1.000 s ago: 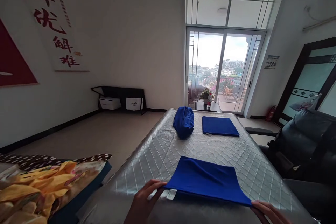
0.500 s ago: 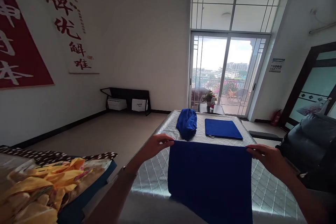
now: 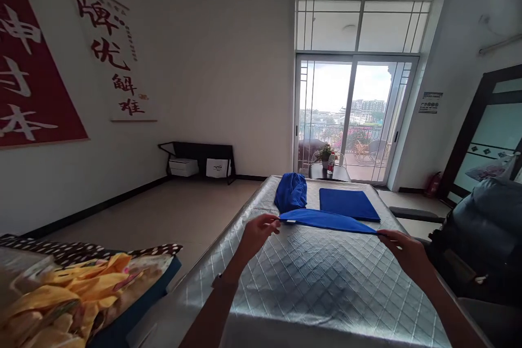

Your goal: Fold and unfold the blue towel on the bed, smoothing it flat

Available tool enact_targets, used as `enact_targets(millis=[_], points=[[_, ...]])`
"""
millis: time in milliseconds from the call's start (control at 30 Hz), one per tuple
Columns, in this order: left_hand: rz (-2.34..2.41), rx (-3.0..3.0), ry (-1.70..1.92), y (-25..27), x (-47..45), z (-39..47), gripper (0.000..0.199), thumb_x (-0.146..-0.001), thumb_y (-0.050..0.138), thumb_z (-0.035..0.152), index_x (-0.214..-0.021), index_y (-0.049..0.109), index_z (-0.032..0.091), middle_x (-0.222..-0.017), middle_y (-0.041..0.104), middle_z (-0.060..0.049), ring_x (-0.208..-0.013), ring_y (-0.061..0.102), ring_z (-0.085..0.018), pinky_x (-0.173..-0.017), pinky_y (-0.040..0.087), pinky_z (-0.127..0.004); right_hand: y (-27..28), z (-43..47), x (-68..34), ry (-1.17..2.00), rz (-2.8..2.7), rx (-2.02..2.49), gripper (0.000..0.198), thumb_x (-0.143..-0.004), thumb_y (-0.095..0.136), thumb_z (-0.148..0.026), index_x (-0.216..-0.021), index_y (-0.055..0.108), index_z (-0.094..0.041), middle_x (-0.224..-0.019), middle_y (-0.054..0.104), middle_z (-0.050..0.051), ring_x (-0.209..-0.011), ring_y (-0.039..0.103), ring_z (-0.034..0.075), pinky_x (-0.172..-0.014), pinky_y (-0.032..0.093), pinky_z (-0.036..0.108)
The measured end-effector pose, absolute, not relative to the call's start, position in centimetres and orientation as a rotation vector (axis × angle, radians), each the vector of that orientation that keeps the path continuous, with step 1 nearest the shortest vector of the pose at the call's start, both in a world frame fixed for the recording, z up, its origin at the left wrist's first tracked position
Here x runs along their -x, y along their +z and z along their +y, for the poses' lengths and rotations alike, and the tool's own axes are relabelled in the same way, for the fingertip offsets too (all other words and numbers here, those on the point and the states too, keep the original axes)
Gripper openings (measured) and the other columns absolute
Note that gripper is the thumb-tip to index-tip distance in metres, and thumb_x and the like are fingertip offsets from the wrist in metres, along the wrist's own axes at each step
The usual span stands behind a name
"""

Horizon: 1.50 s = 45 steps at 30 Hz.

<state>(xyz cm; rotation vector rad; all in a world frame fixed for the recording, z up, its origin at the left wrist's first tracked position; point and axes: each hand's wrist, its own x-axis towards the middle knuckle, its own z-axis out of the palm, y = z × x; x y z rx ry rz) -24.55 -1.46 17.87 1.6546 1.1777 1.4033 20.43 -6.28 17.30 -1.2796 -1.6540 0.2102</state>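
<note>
A blue cloth (image 3: 326,221) stretches between my two hands above the silver quilted table cover (image 3: 310,266). It is seen at a shallow angle, bowed upward in the middle, and a small white tag shows near its left end. My left hand (image 3: 261,229) pinches the left corner, and my right hand (image 3: 402,250) pinches the right corner. Just beyond the cloth lies a bunched blue cloth bundle (image 3: 291,191) on the left. To the right of that bundle, a flat folded blue cloth (image 3: 348,204) rests on the cover.
At lower left is a pile of yellow patterned fabric (image 3: 81,288). A dark padded bag (image 3: 489,223) stands at the right. Behind the table's far end are a small dark table (image 3: 330,174) with a plant and bottle, and glass sliding doors. A low black rack (image 3: 204,151) stands by the wall.
The blue cloth, hanging down in front of me before, has swung up and away and now spreads nearly level. Both hands still grip its corners.
</note>
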Motion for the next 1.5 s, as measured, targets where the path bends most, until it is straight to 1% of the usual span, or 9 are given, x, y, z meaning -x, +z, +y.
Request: enact_targets(millis=[67, 167, 333, 600, 800, 1000, 1133, 1300, 1500], points=[[1.242, -1.64, 1.232, 12.9, 24.0, -2.9, 0.044, -0.083, 0.057, 0.06, -0.089, 0.071, 0.019, -0.082, 0.078, -0.006, -0.073, 0.074, -0.024, -0.066, 0.052, -0.032, 12.0, -7.0, -20.6, 0.322, -1.686, 1.291, 0.046, -0.084, 0.062, -0.066, -0.1, 0.079, -0.026, -0.113, 0.077, 0.009, -0.09, 0.075, 0.026, -0.08, 0.062, 0.04], [1.5, -1.665, 1.007, 6.8, 22.8, -4.3, 0.041, -0.08, 0.058, 0.058, -0.078, 0.071, 0.02, -0.078, 0.077, -0.005, -0.078, 0.074, -0.025, -0.07, 0.051, -0.031, 5.2, -7.7, -20.6, 0.467, -1.735, 1.382, 0.047, -0.085, 0.058, -0.066, -0.094, 0.08, -0.026, -0.111, 0.077, 0.01, -0.089, 0.075, 0.026, -0.077, 0.062, 0.038], [1.715, -1.776, 0.82, 3.3, 22.1, -5.3, 0.022, -0.082, 0.056, 0.037, -0.083, 0.071, 0.022, -0.082, 0.078, -0.002, -0.084, 0.072, -0.021, -0.073, 0.047, -0.026, 0.2, -8.6, -21.0, 0.572, -1.792, 1.501, 0.04, -0.089, 0.05, -0.052, -0.097, 0.08, -0.026, -0.116, 0.075, 0.01, -0.103, 0.071, 0.025, -0.092, 0.057, 0.038], [1.91, -1.791, 0.718, 2.8, 22.8, -7.2, 0.019, -0.09, 0.049, 0.019, -0.093, 0.067, 0.023, -0.082, 0.075, 0.0, -0.082, 0.071, -0.016, -0.071, 0.042, -0.023, -1.3, -10.0, -20.3, 0.487, -1.854, 1.545, 0.035, -0.089, 0.05, -0.045, -0.095, 0.08, -0.028, -0.114, 0.076, 0.009, -0.101, 0.072, 0.023, -0.095, 0.054, 0.035], [2.022, -1.918, 0.706, 2.6, 23.1, -8.4, 0.022, -0.093, 0.045, 0.018, -0.096, 0.066, 0.024, -0.089, 0.075, -0.001, -0.094, 0.069, -0.018, -0.081, 0.043, -0.025, -1.4, -10.7, -19.2, 0.444, -1.923, 1.535, 0.028, -0.088, 0.053, -0.039, -0.095, 0.079, -0.029, -0.113, 0.075, 0.007, -0.102, 0.071, 0.022, -0.096, 0.054, 0.034], [2.127, -2.081, 0.638, 2.3, 22.7, -9.3, 0.029, -0.095, 0.04, 0.019, -0.098, 0.069, 0.024, -0.101, 0.075, -0.005, -0.101, 0.067, -0.023, -0.09, 0.043, -0.034, -1.8, -10.9, -18.9, 0.344, -1.938, 1.505, 0.026, -0.09, 0.053, -0.037, -0.093, 0.079, -0.03, -0.109, 0.076, 0.006, -0.101, 0.072, 0.022, -0.094, 0.055, 0.034], [2.151, -2.144, 0.645, 2.1, 22.5, -9.9, 0.035, -0.095, 0.036, 0.018, -0.101, 0.071, 0.021, -0.105, 0.075, -0.008, -0.103, 0.066, -0.026, -0.091, 0.043, -0.039, -1.4, -11.2, -19.0, 0.324, -1.969, 1.515, 0.025, -0.089, 0.054, -0.036, -0.094, 0.078, -0.03, -0.108, 0.076, 0.006, -0.1, 0.072, 0.021, -0.093, 0.055, 0.032], [2.144, -2.148, 0.674, 1.7, 22.8, -10.2, 0.036, -0.095, 0.038, 0.02, -0.102, 0.073, 0.024, -0.107, 0.076, -0.008, -0.103, 0.067, -0.026, -0.089, 0.045, -0.038, -0.4, -11.8, -18.5, 0.279, -2.069, 1.602, 0.027, -0.09, 0.052, -0.033, -0.094, 0.079, -0.031, -0.099, 0.076, 0.006, -0.097, 0.071, 0.022, -0.094, 0.053, 0.034], [2.162, -2.145, 0.719, 1.5, 23.0, -10.5, 0.035, -0.094, 0.04, 0.022, -0.101, 0.074, 0.024, -0.104, 0.076, -0.007, -0.101, 0.067, -0.026, -0.087, 0.045, -0.037, 1.5, -11.9, -17.0, 0.189, -2.142, 1.688, 0.033, -0.095, 0.049, -0.042, -0.086, 0.078, -0.031, -0.095, 0.075, 0.005, -0.095, 0.07, 0.022, -0.093, 0.051, 0.034]])
